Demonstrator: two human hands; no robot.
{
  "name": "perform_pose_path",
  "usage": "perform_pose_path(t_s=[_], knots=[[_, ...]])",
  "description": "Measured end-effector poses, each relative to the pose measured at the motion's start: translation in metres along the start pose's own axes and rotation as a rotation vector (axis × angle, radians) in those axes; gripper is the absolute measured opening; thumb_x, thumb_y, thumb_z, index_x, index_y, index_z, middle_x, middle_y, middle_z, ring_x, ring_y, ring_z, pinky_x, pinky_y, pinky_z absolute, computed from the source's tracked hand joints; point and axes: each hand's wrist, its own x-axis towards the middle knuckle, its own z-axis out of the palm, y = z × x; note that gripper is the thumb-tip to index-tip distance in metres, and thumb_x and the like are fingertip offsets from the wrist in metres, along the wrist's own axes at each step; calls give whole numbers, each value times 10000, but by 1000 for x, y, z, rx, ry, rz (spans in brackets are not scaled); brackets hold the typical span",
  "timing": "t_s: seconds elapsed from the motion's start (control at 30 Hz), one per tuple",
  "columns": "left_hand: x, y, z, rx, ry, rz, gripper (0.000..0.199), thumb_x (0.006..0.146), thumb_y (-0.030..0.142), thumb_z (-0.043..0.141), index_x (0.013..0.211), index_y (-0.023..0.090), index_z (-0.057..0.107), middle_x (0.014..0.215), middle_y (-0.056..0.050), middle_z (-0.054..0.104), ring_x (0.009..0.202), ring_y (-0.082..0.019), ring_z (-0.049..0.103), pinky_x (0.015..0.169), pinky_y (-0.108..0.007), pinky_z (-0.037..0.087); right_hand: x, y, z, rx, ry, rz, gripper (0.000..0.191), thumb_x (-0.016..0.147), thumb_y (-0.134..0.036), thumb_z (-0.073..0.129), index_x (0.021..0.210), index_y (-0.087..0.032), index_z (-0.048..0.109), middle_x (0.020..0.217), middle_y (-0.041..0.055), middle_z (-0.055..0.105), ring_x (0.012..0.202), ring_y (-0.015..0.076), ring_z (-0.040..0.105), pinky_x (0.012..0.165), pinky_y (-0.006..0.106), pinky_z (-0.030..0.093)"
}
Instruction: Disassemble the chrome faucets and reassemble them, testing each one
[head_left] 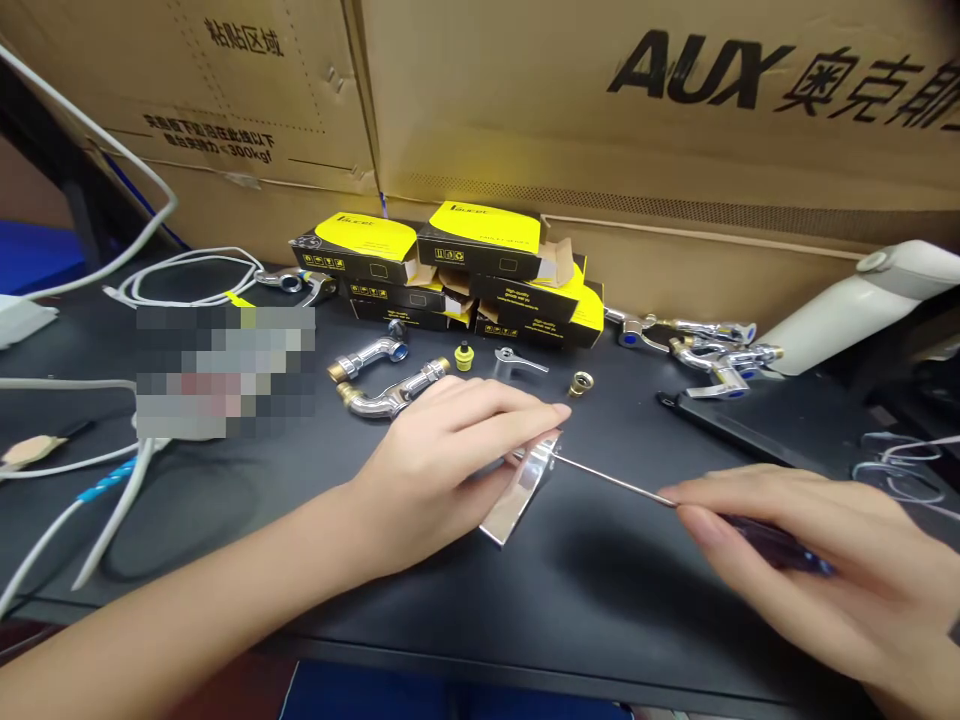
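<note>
My left hand is closed around a shiny chrome faucet handle, whose flat lever slants down toward the table's front. In my right hand is a screwdriver with a dark handle, pinched near the top of its thin shaft. The screwdriver's tip meets the chrome part beside my left fingertips; the exact contact is too small to make out. Beyond my left hand lie a small chrome lever, a brass ring, a yellow and black cartridge and chrome pipe fittings.
Yellow and black boxes are stacked at the back before large cardboard. More faucet parts, a dark flat device and a white bottle stand or lie right. White cables and a blurred patch occupy the left.
</note>
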Motion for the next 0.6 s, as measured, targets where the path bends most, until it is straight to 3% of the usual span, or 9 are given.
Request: perform_pose_path(t_s=[0.07, 0.13, 0.23, 0.33, 0.4, 0.47, 0.6], knots=[[-1, -2, 0, 41, 0, 48, 331, 850, 21, 547, 1108, 206, 639, 1012, -43, 722, 890, -155, 666, 781, -300, 497, 3, 3, -3, 115, -107, 170, 87, 874, -182, 609, 877, -250, 662, 747, 5, 711, 539, 105, 614, 463, 198, 454], [-2, -3, -1, 91, -13, 80, 320, 854, 30, 549, 1112, 193, 646, 1014, -51, 711, 877, -157, 659, 780, -304, 487, 7, 7, -3, 331, -306, 400, 104, 901, -284, 597, 871, -241, 688, 699, 10, 663, 525, 102, 561, 437, 195, 416], [-1, -4, -6, 138, -80, 120, 319, 871, 73, 567, 1160, 192, 634, 1013, -58, 701, 893, -168, 653, 787, -295, 481, 9, 13, 4, 784, -549, 701, 292, 919, -439, 552, 948, -195, 709, 476, -55, 397, 388, 67, 306, 349, 194, 251], [-1, -8, -13, 138, -160, 212, 372, 874, 78, 578, 1238, 155, 584, 1010, -79, 710, 864, -179, 654, 759, -302, 470, 7, 15, 14, 1010, -572, 827, 393, 910, -488, 550, 978, -140, 721, 463, -101, 192, 396, 50, 135, 353, 197, 147], [-1, -11, -17, 117, -178, 251, 409, 873, 86, 589, 1276, 145, 549, 999, -82, 718, 844, -176, 657, 755, -300, 475, 5, 15, 16, 924, -547, 794, 363, 915, -456, 559, 976, -144, 735, 467, -85, 239, 406, 52, 174, 366, 198, 171], [-1, -14, -19, 58, -171, 196, 392, 865, 133, 628, 1249, 181, 564, 988, -59, 727, 836, -160, 663, 771, -278, 493, 5, 12, 16, 744, -494, 666, 290, 927, -395, 558, 966, -182, 752, 476, -54, 367, 413, 65, 285, 375, 199, 238], [5, -11, -20, -182, -210, -129, 222, 792, 324, 734, 966, 205, 665, 825, 7, 729, 696, -121, 663, 692, -218, 521, 2, 7, 13, 361, -301, 280, 211, 933, -240, 552, 981, -248, 757, 638, -1, 633, 531, 117, 552, 483, 216, 423]])
